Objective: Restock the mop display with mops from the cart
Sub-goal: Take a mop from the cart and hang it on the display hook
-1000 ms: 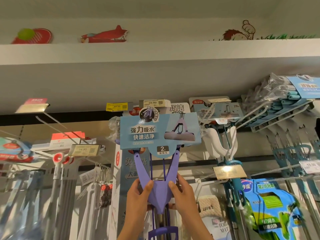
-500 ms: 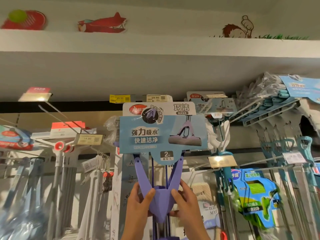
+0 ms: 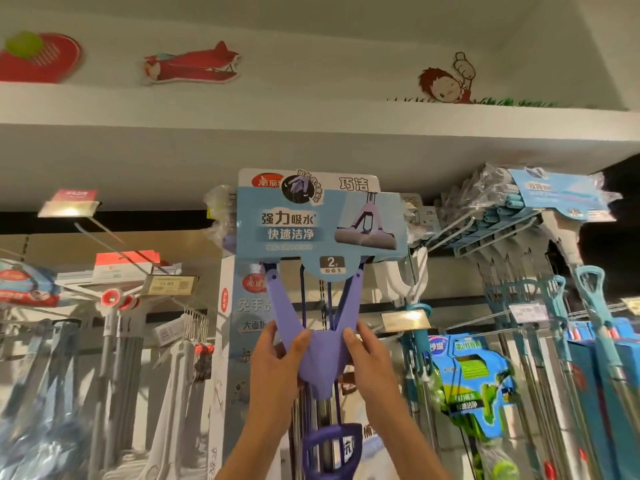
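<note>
Up goes the purple mop (image 3: 320, 351), both hands lifting; its blue card (image 3: 320, 223) now covers the yellow price tags behind.

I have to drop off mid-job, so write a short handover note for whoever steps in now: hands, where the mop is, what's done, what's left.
Left hand: grip on the left side of the purple mop yoke.
Right hand: grip on the right side of the same yoke.
Purple sponge mop: held head-up in front of the display, its blue label card at the level of the top hooks, between the grey mops and the teal mops.
Done: mop raised to the display.
Left: whether it hangs on a hook cannot be seen; seat it, let go, fetch the next. Cart out of view.
</note>
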